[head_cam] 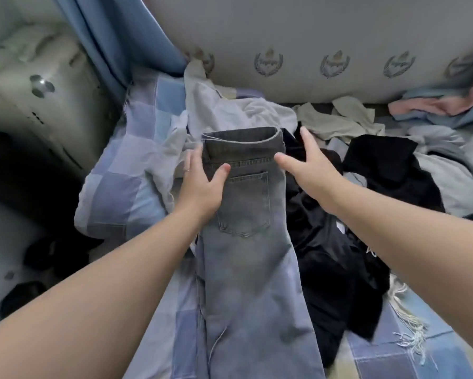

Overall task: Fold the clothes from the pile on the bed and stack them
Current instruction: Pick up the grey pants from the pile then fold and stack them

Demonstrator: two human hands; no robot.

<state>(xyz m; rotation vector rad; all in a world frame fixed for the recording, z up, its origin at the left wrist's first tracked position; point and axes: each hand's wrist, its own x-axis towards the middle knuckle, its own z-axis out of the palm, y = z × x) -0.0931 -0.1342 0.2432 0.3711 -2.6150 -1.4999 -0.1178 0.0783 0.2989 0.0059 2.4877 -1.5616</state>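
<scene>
Jeans (246, 242) lie lengthwise on the bed (115, 192), waistband far, just left of the pile (339, 255). Left hand (202, 187) pinches their left edge, thumb on top. Right hand (309, 170) has its fingers spread, thumb touching the right edge.

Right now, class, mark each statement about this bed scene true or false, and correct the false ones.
1. The left hand grips the jeans near the waistband. True.
2. The right hand is a closed fist. False: its fingers are straight, at the jeans' right edge.
3. The jeans are folded into a small square. False: they lie stretched out lengthwise, back pocket facing up.
4. Black clothes lie to the right of the jeans. True.
5. The curtain is red. False: it is blue.
</scene>
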